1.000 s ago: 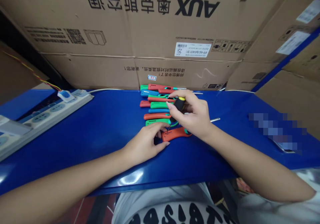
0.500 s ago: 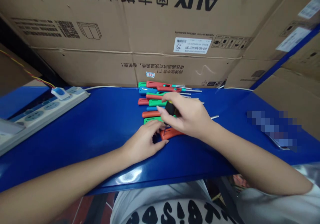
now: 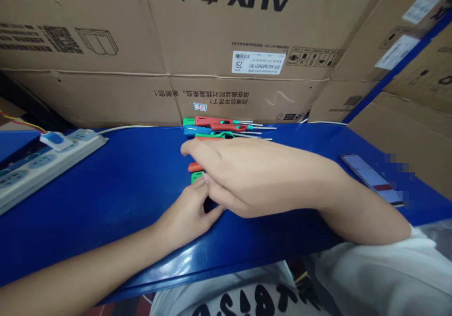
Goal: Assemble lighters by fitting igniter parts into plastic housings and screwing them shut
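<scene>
My left hand [image 3: 185, 214] rests on the blue table with thumb and fingers curled around the end of an orange gas lighter, which my right hand now covers from sight. My right hand [image 3: 247, 177] is closed and turned palm down over the same spot. The black-handled screwdriver it gripped a moment ago is hidden beneath it. Beyond the hands lies a row of long-nosed gas lighters: a red lighter [image 3: 212, 120], a blue lighter [image 3: 196, 130], an orange lighter [image 3: 195, 167] and a green lighter [image 3: 197, 177] show, others are partly covered.
A large cardboard box [image 3: 134, 97] stands along the back of the blue table [image 3: 141, 165]. At the left lies a white power strip [image 3: 67, 149] with a plug in it. A phone [image 3: 370, 179] lies at the right. A white cable runs along the box's foot.
My right hand has rolled over, back up, and now hides the screwdriver and the orange lighter. My left hand stays at the lighter's end. The view has shifted slightly right.
</scene>
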A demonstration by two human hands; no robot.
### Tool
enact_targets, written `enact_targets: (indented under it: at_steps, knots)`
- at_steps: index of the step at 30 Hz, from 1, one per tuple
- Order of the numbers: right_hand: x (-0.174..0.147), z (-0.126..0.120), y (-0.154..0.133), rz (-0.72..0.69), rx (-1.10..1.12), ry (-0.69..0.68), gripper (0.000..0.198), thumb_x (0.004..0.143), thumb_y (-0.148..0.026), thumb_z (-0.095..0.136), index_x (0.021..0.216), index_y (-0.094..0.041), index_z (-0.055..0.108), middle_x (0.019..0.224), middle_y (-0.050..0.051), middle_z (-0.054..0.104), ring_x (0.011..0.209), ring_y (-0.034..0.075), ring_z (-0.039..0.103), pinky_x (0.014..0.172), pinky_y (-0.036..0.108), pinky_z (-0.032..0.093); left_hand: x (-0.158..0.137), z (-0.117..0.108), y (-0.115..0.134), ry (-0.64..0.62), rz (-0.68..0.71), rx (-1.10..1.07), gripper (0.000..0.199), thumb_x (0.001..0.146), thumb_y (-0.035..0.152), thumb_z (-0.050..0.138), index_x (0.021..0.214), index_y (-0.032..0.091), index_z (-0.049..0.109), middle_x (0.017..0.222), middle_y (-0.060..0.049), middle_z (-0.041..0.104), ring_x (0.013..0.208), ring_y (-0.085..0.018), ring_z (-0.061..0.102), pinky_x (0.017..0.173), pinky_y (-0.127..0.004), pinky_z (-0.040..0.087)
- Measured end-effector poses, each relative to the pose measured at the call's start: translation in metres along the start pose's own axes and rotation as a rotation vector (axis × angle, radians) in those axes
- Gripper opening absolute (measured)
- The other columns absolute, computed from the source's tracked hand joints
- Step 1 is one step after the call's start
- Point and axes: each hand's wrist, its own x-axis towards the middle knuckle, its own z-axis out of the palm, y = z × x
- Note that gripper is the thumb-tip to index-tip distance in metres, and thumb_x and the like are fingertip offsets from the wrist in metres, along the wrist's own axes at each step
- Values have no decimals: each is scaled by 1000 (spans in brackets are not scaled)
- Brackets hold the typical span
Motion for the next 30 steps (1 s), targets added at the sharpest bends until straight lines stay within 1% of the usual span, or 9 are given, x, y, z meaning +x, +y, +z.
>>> enact_targets:
  at_steps: [3, 5, 8, 10, 14, 18, 24, 28, 30]
  knots:
    - [2, 3, 6, 66, -71, 40, 31, 102, -37, 46, 108, -10, 61, 82, 10, 70, 71, 20, 63, 63, 30, 39, 0, -2, -1, -35, 45, 68, 28, 92, 22, 61, 119, 17, 63, 121, -12, 72, 114, -29, 68, 95, -47, 58]
    - [5, 5, 10, 79, -65, 37, 35, 104, -42, 44, 105, -12, 61, 77, 7, 69, 68, 19, 62, 62, 29, 38, -1, -2, -2, -50, 58, 80, 31, 92, 20, 63, 123, 19, 61, 123, -11, 71, 115, -28, 68, 99, -46, 57]
    - [5, 5, 16, 15, 66, 3, 20, 103, -28, 45, 114, -17, 57, 93, 5, 71, 72, 16, 61, 61, 26, 38, -2, -3, -5, -62, 84, 53, 33, 92, 20, 65, 124, 19, 60, 126, -9, 71, 118, -27, 66, 100, -44, 55]
    - [3, 4, 20, 19, 111, 0, 20, 102, -26, 46, 117, -17, 56, 100, 6, 71, 75, 16, 61, 63, 27, 40, -1, -4, -5, -78, 85, 46, 32, 92, 21, 64, 124, 19, 60, 124, -9, 71, 116, -27, 67, 100, -43, 56]
    - [2, 5, 24, 65, 75, 5, 26, 102, -41, 48, 105, -17, 59, 83, 4, 69, 74, 18, 61, 66, 29, 41, 1, -6, -4, -105, 76, 56, 33, 94, 24, 64, 126, 20, 60, 123, -9, 71, 116, -27, 68, 99, -44, 56]
    - [4, 8, 25, -18, 130, 6, 18, 104, -29, 44, 110, -19, 57, 92, 4, 69, 78, 16, 61, 68, 27, 42, 2, -7, -4, -114, 104, 38, 30, 94, 23, 63, 124, 19, 60, 122, -9, 72, 113, -25, 68, 98, -39, 56]
    - [5, 8, 25, 27, 79, 19, 29, 104, -42, 44, 97, -19, 59, 75, 1, 63, 66, 16, 57, 61, 28, 39, 2, -7, -4, -137, 71, 44, 33, 94, 25, 62, 125, 17, 59, 123, -11, 70, 118, -28, 66, 101, -42, 55]
    - [3, 8, 25, -18, 78, 21, 21, 103, -32, 42, 107, -19, 58, 86, 3, 68, 74, 17, 59, 64, 28, 39, 1, -6, -5, -126, 86, 13, 38, 94, 28, 63, 130, 17, 56, 123, -11, 70, 115, -27, 67, 102, -42, 54]
    - [2, 7, 25, -4, 55, 38, 22, 102, -34, 44, 108, -18, 59, 85, 4, 68, 76, 18, 60, 65, 28, 39, 1, -5, -7, -128, 91, 13, 39, 95, 30, 63, 131, 18, 56, 121, -11, 71, 113, -27, 69, 101, -42, 54]
